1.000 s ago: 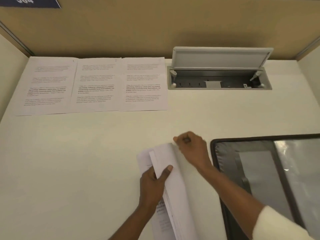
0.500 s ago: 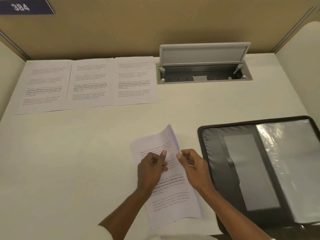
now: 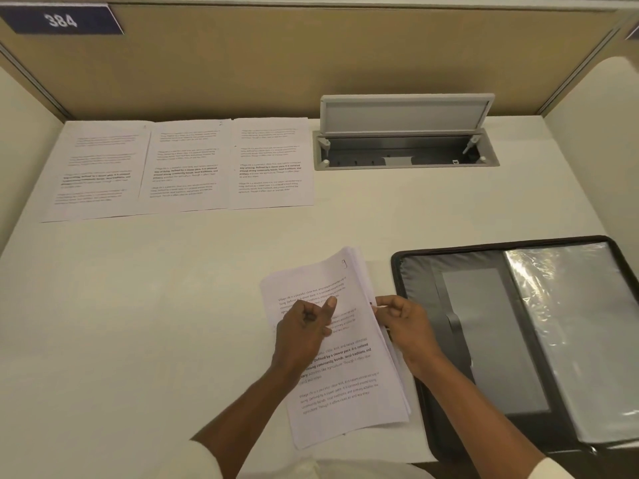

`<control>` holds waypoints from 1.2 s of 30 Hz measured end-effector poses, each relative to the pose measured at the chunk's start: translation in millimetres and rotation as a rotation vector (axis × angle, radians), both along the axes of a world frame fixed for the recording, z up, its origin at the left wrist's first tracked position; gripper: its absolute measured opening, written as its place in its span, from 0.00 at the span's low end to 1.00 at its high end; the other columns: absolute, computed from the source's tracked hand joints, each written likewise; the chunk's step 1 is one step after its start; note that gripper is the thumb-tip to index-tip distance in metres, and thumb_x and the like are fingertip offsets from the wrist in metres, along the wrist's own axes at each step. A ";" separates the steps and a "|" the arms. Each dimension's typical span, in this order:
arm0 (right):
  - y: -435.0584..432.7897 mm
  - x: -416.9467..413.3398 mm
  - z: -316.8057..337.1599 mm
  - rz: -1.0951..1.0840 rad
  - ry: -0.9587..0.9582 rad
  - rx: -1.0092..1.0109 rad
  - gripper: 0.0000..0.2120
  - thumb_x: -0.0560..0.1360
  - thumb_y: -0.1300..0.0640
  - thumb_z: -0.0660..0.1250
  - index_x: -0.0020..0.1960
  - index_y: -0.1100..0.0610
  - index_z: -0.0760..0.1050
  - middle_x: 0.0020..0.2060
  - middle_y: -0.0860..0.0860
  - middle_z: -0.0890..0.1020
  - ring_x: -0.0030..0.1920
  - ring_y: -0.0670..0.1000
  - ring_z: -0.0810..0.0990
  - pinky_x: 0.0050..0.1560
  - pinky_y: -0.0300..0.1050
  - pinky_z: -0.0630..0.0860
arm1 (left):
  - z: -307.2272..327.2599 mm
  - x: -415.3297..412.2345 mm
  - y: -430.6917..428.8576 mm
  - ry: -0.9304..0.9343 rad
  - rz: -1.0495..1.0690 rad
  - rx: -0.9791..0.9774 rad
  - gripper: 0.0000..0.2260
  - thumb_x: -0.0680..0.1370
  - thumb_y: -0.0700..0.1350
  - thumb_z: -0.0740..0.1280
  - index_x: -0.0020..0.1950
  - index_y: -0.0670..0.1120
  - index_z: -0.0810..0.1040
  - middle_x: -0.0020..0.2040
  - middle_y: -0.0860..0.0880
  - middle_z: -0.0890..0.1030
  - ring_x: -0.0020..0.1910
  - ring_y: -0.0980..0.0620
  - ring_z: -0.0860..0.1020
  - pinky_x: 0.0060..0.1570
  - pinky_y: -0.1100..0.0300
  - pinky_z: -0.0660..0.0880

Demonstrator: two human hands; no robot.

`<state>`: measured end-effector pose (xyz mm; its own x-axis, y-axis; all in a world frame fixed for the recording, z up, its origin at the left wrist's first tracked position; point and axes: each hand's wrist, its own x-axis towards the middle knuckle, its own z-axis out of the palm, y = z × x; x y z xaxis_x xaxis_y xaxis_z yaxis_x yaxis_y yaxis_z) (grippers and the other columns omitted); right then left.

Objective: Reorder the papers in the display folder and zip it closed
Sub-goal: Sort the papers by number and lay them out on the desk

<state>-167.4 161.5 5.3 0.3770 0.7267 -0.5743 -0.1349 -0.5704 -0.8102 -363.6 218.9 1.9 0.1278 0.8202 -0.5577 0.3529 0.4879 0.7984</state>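
Note:
A stack of printed papers (image 3: 340,382) lies tilted on the desk in front of me. My left hand (image 3: 304,335) sits on its upper left part, fingers curled and thumb laid on the top sheet. My right hand (image 3: 403,323) pinches the stack's right edge, where several sheet edges fan out. Right of the stack, the black zip display folder (image 3: 484,340) lies open, with a grey inner pocket and clear plastic sleeves (image 3: 581,340). Three printed sheets (image 3: 186,164) lie side by side at the back left.
An open cable hatch (image 3: 404,146) with a raised grey lid is set into the desk at the back. Tan partition walls enclose the desk; a sign reading 384 (image 3: 60,19) hangs top left. Bare white desk surface (image 3: 138,323) lies left of the stack.
A second ago the top sheets were lifted and curled over. Now the stack lies flat, and my right hand has come down from its far corner to its right edge.

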 end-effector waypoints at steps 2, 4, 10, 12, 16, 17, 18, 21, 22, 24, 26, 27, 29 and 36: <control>0.2 -1.7 1.9 0.000 -0.003 0.010 0.11 0.76 0.60 0.77 0.58 0.56 0.81 0.43 0.56 0.89 0.46 0.56 0.89 0.56 0.57 0.85 | 1.9 4.0 -1.8 0.038 -0.009 -0.012 0.32 0.70 0.77 0.71 0.52 0.49 0.80 0.45 0.54 0.87 0.43 0.56 0.86 0.53 0.46 0.84; 0.1 -6.3 4.6 0.003 0.021 0.031 0.14 0.75 0.60 0.79 0.58 0.57 0.80 0.43 0.58 0.88 0.45 0.60 0.89 0.53 0.62 0.85 | 5.1 10.0 -3.4 0.067 -0.021 -0.038 0.36 0.64 0.82 0.69 0.53 0.52 0.78 0.47 0.54 0.86 0.46 0.54 0.86 0.53 0.47 0.85; -0.1 -20.3 1.6 0.036 -0.019 0.052 0.17 0.71 0.56 0.82 0.56 0.54 0.80 0.34 0.49 0.84 0.37 0.53 0.84 0.39 0.48 0.81 | 8.6 23.9 -2.6 0.143 -0.078 -0.044 0.37 0.63 0.82 0.69 0.54 0.53 0.76 0.47 0.52 0.84 0.46 0.50 0.84 0.49 0.49 0.84; -0.2 -21.2 -1.5 0.008 -0.017 0.065 0.16 0.72 0.56 0.81 0.56 0.55 0.81 0.40 0.51 0.87 0.42 0.53 0.87 0.42 0.46 0.84 | 3.1 21.6 -2.2 0.123 -0.067 -0.045 0.28 0.70 0.74 0.74 0.51 0.51 0.79 0.46 0.52 0.85 0.44 0.52 0.84 0.47 0.49 0.84; -2.6 -14.6 -11.7 -0.051 -0.024 0.029 0.12 0.75 0.59 0.79 0.57 0.55 0.80 0.45 0.50 0.89 0.46 0.54 0.89 0.47 0.54 0.86 | -8.4 12.9 -3.5 0.041 -0.041 -0.045 0.08 0.81 0.54 0.72 0.50 0.50 0.84 0.46 0.52 0.87 0.47 0.50 0.86 0.49 0.49 0.86; -3.0 -11.7 -14.3 -0.070 -0.022 0.028 0.11 0.76 0.59 0.78 0.56 0.55 0.80 0.44 0.51 0.89 0.46 0.56 0.89 0.46 0.54 0.86 | -9.5 10.6 -4.3 0.029 -0.035 -0.047 0.06 0.82 0.51 0.71 0.50 0.51 0.85 0.46 0.53 0.88 0.48 0.49 0.86 0.48 0.52 0.86; -3.2 -8.8 -16.5 -0.091 -0.025 0.029 0.10 0.76 0.60 0.78 0.55 0.56 0.81 0.43 0.53 0.88 0.46 0.58 0.88 0.43 0.52 0.86 | -10.5 8.2 -5.2 0.021 -0.027 -0.051 0.05 0.83 0.50 0.70 0.51 0.52 0.85 0.46 0.53 0.88 0.48 0.49 0.87 0.48 0.52 0.86; -4.2 -1.2 -24.4 -0.110 -0.098 0.019 0.12 0.76 0.61 0.77 0.57 0.54 0.79 0.43 0.59 0.85 0.47 0.60 0.87 0.35 0.41 0.81 | -17.0 2.3 -6.2 -0.007 0.011 -0.083 0.04 0.81 0.51 0.73 0.51 0.53 0.87 0.46 0.53 0.88 0.48 0.48 0.87 0.52 0.44 0.86; -5.3 0.1 -26.4 -0.093 -0.126 0.029 0.16 0.76 0.61 0.77 0.61 0.53 0.78 0.43 0.57 0.86 0.47 0.59 0.87 0.37 0.42 0.82 | -17.0 1.9 -6.4 -0.029 0.028 -0.097 0.03 0.80 0.51 0.75 0.51 0.53 0.87 0.46 0.54 0.89 0.48 0.49 0.87 0.53 0.44 0.86; -8.1 0.8 -31.1 -0.011 -0.225 0.071 0.29 0.76 0.60 0.78 0.72 0.47 0.70 0.48 0.51 0.84 0.45 0.55 0.86 0.42 0.49 0.85 | -14.6 3.6 -7.3 -0.086 0.070 -0.114 0.07 0.78 0.50 0.78 0.54 0.53 0.87 0.48 0.55 0.89 0.48 0.52 0.88 0.52 0.47 0.86; -10.7 -1.9 -31.8 0.097 -0.367 0.111 0.33 0.76 0.60 0.77 0.73 0.40 0.67 0.54 0.45 0.81 0.46 0.51 0.84 0.44 0.50 0.85 | -10.5 7.8 -7.7 -0.124 0.105 -0.114 0.12 0.75 0.52 0.81 0.56 0.52 0.87 0.49 0.56 0.89 0.47 0.55 0.88 0.48 0.53 0.86; -11.6 -3.6 -32.6 0.145 -0.422 0.145 0.30 0.76 0.61 0.76 0.70 0.40 0.69 0.56 0.43 0.80 0.48 0.50 0.84 0.46 0.50 0.85 | -8.6 10.4 -8.2 -0.132 0.115 -0.111 0.14 0.74 0.53 0.82 0.57 0.52 0.86 0.49 0.56 0.89 0.47 0.55 0.88 0.47 0.54 0.86; -13.6 -7.0 -35.8 0.220 -0.502 0.220 0.20 0.78 0.61 0.75 0.61 0.41 0.76 0.57 0.41 0.80 0.55 0.46 0.82 0.55 0.51 0.83 | -9.3 14.4 -9.8 -0.114 0.127 -0.080 0.15 0.73 0.57 0.81 0.57 0.53 0.86 0.48 0.56 0.89 0.45 0.56 0.88 0.45 0.55 0.86; -11.5 -22.8 -24.1 0.085 -0.248 0.091 0.11 0.80 0.43 0.69 0.53 0.49 0.84 0.49 0.41 0.86 0.53 0.39 0.83 0.59 0.43 0.81 | -14.8 15.0 -12.6 -0.034 0.200 -0.030 0.22 0.80 0.61 0.72 0.44 0.41 0.82 0.32 0.52 0.82 0.34 0.48 0.81 0.35 0.58 0.79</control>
<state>-190.2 150.1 -18.8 0.4336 0.8061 -0.4027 0.1196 -0.4945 -0.8609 -348.6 206.3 -13.0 -0.0164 0.8141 -0.5805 0.2197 0.5693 0.7922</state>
